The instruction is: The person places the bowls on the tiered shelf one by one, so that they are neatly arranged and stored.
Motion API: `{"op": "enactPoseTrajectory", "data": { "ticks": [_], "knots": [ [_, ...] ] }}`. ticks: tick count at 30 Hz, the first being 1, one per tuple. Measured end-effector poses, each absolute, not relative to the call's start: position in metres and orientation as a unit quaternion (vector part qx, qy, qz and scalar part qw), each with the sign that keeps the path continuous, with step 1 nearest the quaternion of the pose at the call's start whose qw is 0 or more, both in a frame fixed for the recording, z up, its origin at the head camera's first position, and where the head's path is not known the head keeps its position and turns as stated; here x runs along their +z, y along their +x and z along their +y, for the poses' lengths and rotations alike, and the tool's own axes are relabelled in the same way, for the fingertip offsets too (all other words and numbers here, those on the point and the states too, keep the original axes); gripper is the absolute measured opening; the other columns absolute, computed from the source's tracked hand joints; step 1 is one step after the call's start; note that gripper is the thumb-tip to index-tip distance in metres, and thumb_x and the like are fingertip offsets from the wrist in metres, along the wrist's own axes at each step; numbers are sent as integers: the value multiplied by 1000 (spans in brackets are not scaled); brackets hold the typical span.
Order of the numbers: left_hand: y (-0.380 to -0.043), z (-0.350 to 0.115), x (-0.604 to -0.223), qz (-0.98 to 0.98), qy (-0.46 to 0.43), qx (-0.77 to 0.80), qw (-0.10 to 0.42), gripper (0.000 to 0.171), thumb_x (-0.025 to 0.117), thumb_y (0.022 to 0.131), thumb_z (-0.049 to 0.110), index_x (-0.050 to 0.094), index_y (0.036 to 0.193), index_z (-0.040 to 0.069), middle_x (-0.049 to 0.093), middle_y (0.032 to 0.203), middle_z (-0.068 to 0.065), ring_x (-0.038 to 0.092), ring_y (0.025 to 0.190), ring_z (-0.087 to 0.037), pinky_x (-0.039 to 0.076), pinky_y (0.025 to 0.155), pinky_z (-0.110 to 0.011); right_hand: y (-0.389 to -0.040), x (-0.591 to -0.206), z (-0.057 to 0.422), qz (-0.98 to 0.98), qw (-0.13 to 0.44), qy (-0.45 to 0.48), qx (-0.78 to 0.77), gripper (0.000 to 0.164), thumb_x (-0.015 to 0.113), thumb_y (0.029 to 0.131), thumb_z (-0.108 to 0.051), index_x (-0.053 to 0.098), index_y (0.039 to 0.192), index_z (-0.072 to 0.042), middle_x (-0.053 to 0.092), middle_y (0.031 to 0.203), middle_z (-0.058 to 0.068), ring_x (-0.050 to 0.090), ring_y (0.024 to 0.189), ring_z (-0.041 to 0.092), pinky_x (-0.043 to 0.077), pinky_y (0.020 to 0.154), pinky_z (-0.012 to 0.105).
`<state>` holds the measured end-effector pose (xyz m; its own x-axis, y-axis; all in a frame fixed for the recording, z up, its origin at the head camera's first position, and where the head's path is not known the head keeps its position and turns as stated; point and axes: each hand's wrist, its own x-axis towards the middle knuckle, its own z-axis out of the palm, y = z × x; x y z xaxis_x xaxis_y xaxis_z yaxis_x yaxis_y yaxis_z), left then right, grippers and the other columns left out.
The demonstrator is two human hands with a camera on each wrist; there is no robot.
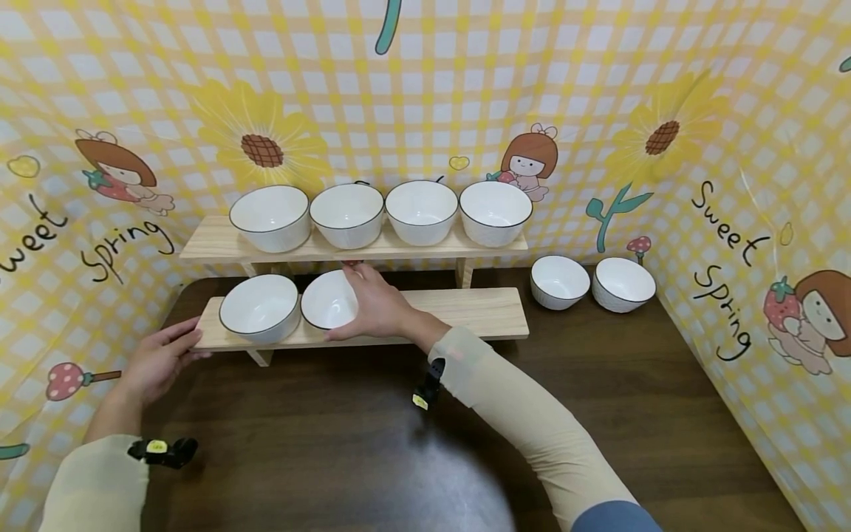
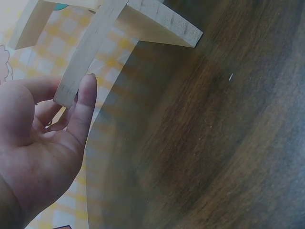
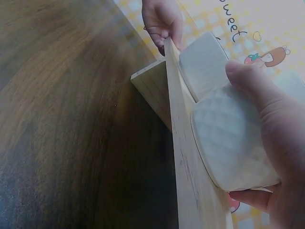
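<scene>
A two-tier wooden shelf [image 1: 465,310] carries white bowls with dark rims. My right hand [image 1: 380,304] grips a white bowl [image 1: 326,301] on the lower board, its thumb and fingers spread round the right side. In the right wrist view that bowl [image 3: 233,140] shows a quilted outer wall and stands close to its neighbour. The neighbouring bowl [image 1: 259,307] sits at the left of the same board. At the board's left end my left hand [image 1: 156,363] pinches the wood, with the thumb [image 2: 86,102] on one face and fingers on the other.
Several more bowls [image 1: 422,210] line the upper board. Two smaller white bowls [image 1: 560,282] stand on the dark table [image 1: 319,436] to the right of the shelf. Yellow checked cloth [image 1: 412,96] hangs behind and at both sides.
</scene>
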<state>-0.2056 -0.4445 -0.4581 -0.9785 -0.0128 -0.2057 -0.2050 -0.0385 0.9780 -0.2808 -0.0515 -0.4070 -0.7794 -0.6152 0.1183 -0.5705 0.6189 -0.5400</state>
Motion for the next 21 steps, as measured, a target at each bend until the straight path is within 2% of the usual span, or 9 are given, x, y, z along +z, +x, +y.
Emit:
{"op": "enactPoseTrajectory", "data": {
  "ticks": [3, 5, 6, 8, 9, 12, 16, 21],
  "knots": [
    [-205, -444, -458, 690, -80, 716, 69, 59, 59, 105, 16, 34, 155, 0, 68, 101, 22, 70, 83, -8, 59, 75, -19, -280, -407, -53, 899, 37, -330, -285, 130, 87, 67, -65, 20, 163, -9, 18, 167, 11, 25, 151, 21, 44, 112, 36],
    [-204, -444, -458, 693, -79, 713, 70, 66, 58, 105, 16, 25, 158, -5, 68, 101, 23, 70, 83, -8, 59, 75, -19, -279, -407, -54, 899, 35, -331, -284, 130, 87, 67, -65, 20, 163, -8, 18, 167, 11, 25, 151, 21, 43, 112, 36],
    [-204, -444, -458, 691, -81, 715, 70, 61, 58, 105, 16, 31, 157, -1, 68, 101, 22, 70, 83, -8, 59, 75, -19, -279, -407, -55, 900, 33, -331, -283, 130, 87, 67, -66, 21, 163, -7, 19, 167, 11, 25, 151, 21, 43, 113, 35],
    [-204, -444, -458, 690, -80, 716, 69, 61, 59, 105, 16, 31, 157, -1, 68, 101, 22, 70, 82, -8, 59, 75, -19, -278, -406, -56, 901, 33, -330, -281, 131, 87, 67, -65, 21, 163, -6, 19, 167, 11, 26, 150, 21, 43, 112, 34],
    [-204, -444, -458, 688, -82, 718, 67, 54, 59, 105, 15, 39, 154, 4, 68, 101, 22, 70, 82, -8, 59, 75, -19, -278, -405, -56, 902, 34, -329, -279, 131, 87, 67, -65, 20, 163, -6, 19, 167, 10, 27, 150, 21, 43, 112, 34],
    [-205, -444, -458, 685, -85, 720, 65, 52, 60, 104, 15, 41, 152, 6, 69, 101, 21, 70, 82, -9, 59, 75, -19, -279, -405, -57, 904, 35, -326, -273, 131, 86, 68, -65, 19, 163, -5, 19, 167, 11, 27, 150, 22, 44, 112, 34],
    [-205, -442, -457, 688, -86, 718, 66, 72, 59, 105, 15, 17, 158, -9, 68, 100, 22, 70, 81, -8, 59, 75, -19, -278, -403, -58, 907, 40, -327, -262, 130, 85, 69, -66, 19, 163, -5, 18, 167, 11, 26, 150, 24, 44, 112, 35],
    [-205, -442, -458, 686, -84, 720, 68, 69, 59, 105, 14, 21, 158, -7, 68, 100, 22, 70, 82, -8, 59, 75, -19, -278, -401, -57, 914, 47, -325, -238, 131, 83, 69, -70, 18, 163, -7, 17, 167, 9, 24, 151, 25, 44, 112, 38]
  ]
}}
